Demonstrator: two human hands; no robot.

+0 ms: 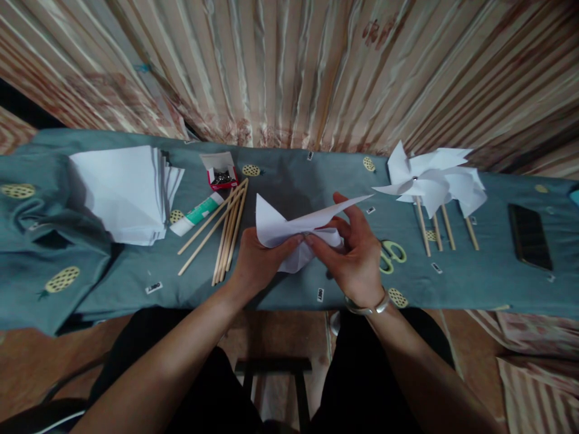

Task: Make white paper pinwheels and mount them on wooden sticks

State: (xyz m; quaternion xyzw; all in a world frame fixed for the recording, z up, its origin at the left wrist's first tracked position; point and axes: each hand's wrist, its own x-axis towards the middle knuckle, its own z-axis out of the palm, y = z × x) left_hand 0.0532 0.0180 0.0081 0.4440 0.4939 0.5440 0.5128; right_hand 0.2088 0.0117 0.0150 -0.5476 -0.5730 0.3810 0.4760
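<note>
Between my two hands is a white paper pinwheel [294,228], its blades folded in toward the middle and one long point reaching to the right. My left hand [262,258] grips it from the left, thumb pressed at the centre. From the right, my right hand [350,253] holds it too, with its thumb meeting the left one at the centre and its fingers behind the paper. What lies under the thumbs is hidden. Green-handled scissors [392,255] lie just right of my right hand, partly covered by it.
Left on the cloth-covered table [280,175] are a stack of white paper [117,193], a green-and-white tube [198,213], a small red box of metal pins [221,176] and several wooden sticks [230,235]. Right are finished pinwheels on sticks [429,178] and a black phone [530,236]. A striped curtain [289,72] hangs behind.
</note>
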